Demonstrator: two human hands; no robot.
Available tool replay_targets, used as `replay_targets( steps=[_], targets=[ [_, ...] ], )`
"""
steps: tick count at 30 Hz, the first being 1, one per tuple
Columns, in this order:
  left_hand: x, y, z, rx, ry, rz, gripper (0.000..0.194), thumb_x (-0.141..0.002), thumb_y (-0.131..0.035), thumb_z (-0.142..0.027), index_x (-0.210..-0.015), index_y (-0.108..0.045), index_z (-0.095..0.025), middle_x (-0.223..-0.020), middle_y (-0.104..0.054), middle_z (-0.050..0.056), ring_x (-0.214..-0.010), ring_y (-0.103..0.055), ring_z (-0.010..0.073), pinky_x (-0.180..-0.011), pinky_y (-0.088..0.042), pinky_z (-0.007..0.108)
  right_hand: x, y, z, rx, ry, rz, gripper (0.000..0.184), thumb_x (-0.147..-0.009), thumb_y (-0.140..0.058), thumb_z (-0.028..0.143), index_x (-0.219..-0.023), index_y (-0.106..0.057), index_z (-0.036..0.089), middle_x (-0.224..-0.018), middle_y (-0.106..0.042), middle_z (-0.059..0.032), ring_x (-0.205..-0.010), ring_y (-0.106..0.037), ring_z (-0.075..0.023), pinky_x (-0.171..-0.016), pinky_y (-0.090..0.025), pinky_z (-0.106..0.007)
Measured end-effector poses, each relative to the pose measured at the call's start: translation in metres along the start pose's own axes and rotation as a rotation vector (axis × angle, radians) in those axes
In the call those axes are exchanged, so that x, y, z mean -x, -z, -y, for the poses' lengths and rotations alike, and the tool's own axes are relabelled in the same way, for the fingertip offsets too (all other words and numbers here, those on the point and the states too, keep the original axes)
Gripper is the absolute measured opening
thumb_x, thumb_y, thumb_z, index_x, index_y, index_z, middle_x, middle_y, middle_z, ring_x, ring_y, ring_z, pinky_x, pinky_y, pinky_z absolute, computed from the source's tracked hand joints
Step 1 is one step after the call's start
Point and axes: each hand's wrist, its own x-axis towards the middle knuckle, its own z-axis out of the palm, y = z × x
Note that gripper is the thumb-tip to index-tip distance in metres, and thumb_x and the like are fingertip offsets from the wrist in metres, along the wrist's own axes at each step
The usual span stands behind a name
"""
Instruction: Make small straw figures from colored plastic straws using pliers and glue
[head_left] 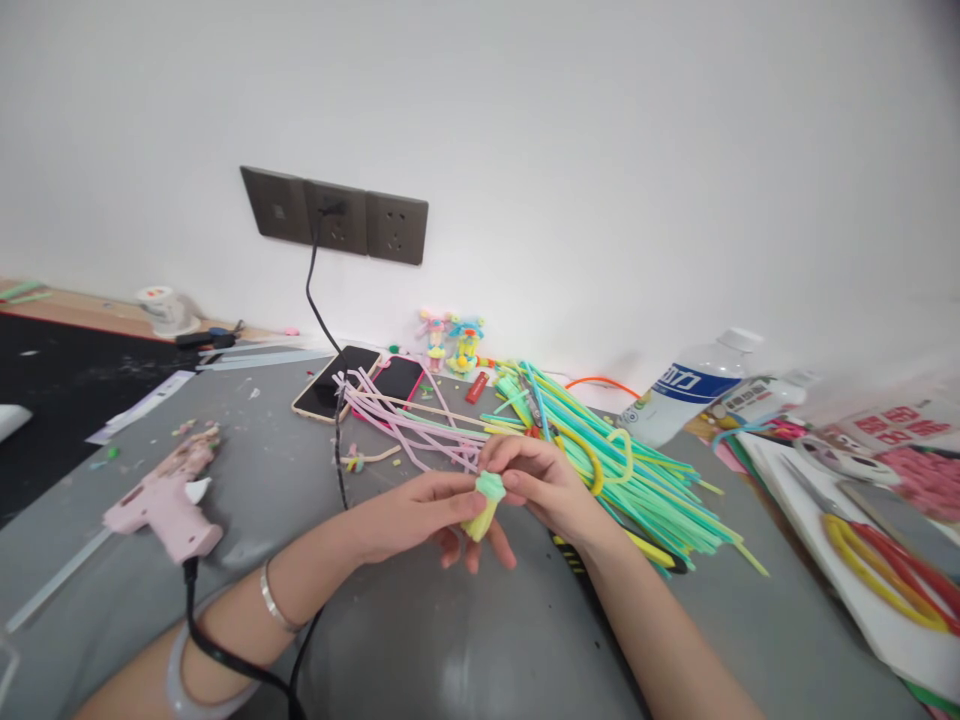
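Between my two hands, above the middle of the grey mat, is a small fuzzy piece (480, 512), yellow below with a mint-green top, like shaped pipe cleaners. My left hand (439, 510) grips it from the left between thumb and fingers, its lower fingers spread beneath. At the green top, my right hand (536, 485) pinches with thumb and index finger. Just behind the hands lie lilac pipe cleaners (405, 415) and a large bundle of green, teal and yellow pipe cleaners (637, 475). Two small fuzzy figures (451, 342) stand against the wall.
A pink glue gun (169, 500) lies left, its black cord (217, 645) crossing my left forearm. Two phones (337, 383) lie behind. At right are a bottle (686, 388) and scissors (877, 560) on white paper (832, 590). Another cord (315, 290) hangs from the wall socket (334, 215).
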Motion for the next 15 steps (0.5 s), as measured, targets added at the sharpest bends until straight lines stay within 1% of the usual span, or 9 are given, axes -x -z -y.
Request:
replay_targets(
  steps=[5,9,12,15],
  targets=[
    [-0.0003,0.0004,0.002,0.001,-0.013,-0.001,0.039,-0.093,-0.052,-0.049,-0.111,-0.059,-0.015,-0.092,-0.073,0.014,-0.062,-0.06,0.0115,-0.052,-0.041,0.02,-0.0003,-0.0003,-0.0007,-0.016,0.036,0.017,0.012,-0.082,-0.072,0.033,-0.085,-0.072,0.021,-0.088,-0.066,-0.0053,-0.085,-0.061,-0.0182,-0.077,-0.049,-0.031],
    [0.0,0.0,0.0003,-0.011,-0.022,-0.001,0.044,-0.092,-0.052,-0.05,-0.116,-0.06,-0.014,-0.091,-0.073,0.014,-0.062,-0.059,0.0114,-0.052,-0.04,0.02,0.0,-0.0006,-0.0009,0.013,0.064,0.006,0.013,-0.086,-0.068,0.034,-0.084,-0.072,0.022,-0.087,-0.066,-0.0055,-0.087,-0.061,-0.0192,-0.081,-0.048,-0.033],
    [0.0002,-0.0004,-0.0008,-0.018,-0.021,-0.01,0.046,-0.092,-0.052,-0.051,-0.119,-0.06,-0.015,-0.091,-0.073,0.014,-0.061,-0.059,0.0112,-0.053,-0.039,0.021,0.001,-0.0009,-0.0004,0.019,0.058,-0.002,0.016,-0.087,-0.066,0.036,-0.084,-0.07,0.021,-0.088,-0.065,-0.006,-0.088,-0.061,-0.0199,-0.08,-0.048,-0.034],
    [0.0003,-0.0008,-0.0009,-0.03,-0.027,-0.018,0.046,-0.092,-0.052,-0.051,-0.12,-0.06,-0.015,-0.091,-0.072,0.014,-0.061,-0.058,0.0112,-0.053,-0.038,0.021,0.0024,-0.0013,-0.0006,-0.011,0.044,-0.008,0.02,-0.089,-0.062,0.039,-0.087,-0.067,0.02,-0.09,-0.064,-0.0063,-0.087,-0.06,-0.0195,-0.077,-0.047,-0.033]
  ],
)
